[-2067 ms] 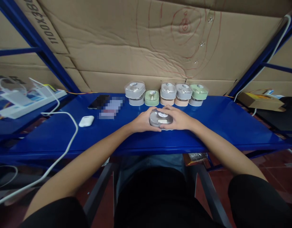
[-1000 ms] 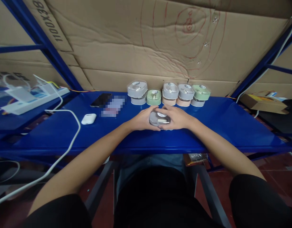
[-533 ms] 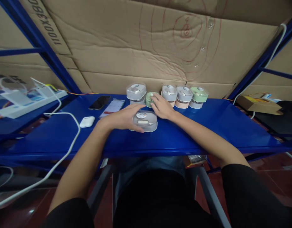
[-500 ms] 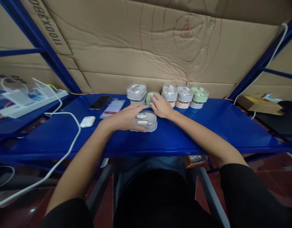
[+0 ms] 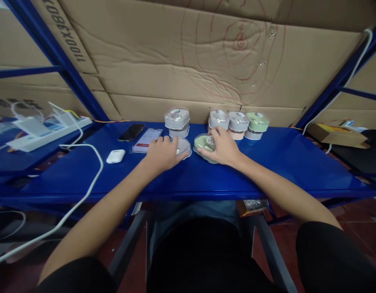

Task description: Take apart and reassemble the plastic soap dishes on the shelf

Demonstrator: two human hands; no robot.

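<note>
My left hand (image 5: 161,154) rests on a grey round case (image 5: 184,146) on the blue shelf (image 5: 282,162), fingers curled over its left side. My right hand (image 5: 222,146) grips a green round case (image 5: 202,143) just to the right of it, a little in front of the back row. Against the cardboard wall stands that row: a stacked pair of grey cases (image 5: 177,121) on the left, then a grey-over-pink case (image 5: 218,119), another grey one (image 5: 238,122) and a green one (image 5: 257,122).
Left of my hands lie a lit phone (image 5: 147,139), a dark phone (image 5: 131,132) and a white earbud case (image 5: 115,156). A white cable (image 5: 93,171) trails off the shelf's left front. A power strip (image 5: 47,130) sits far left, a cardboard box (image 5: 336,133) far right.
My left hand slid the grey case back toward the stacked pair. My right hand pulled the green case out of the back row toward me.
</note>
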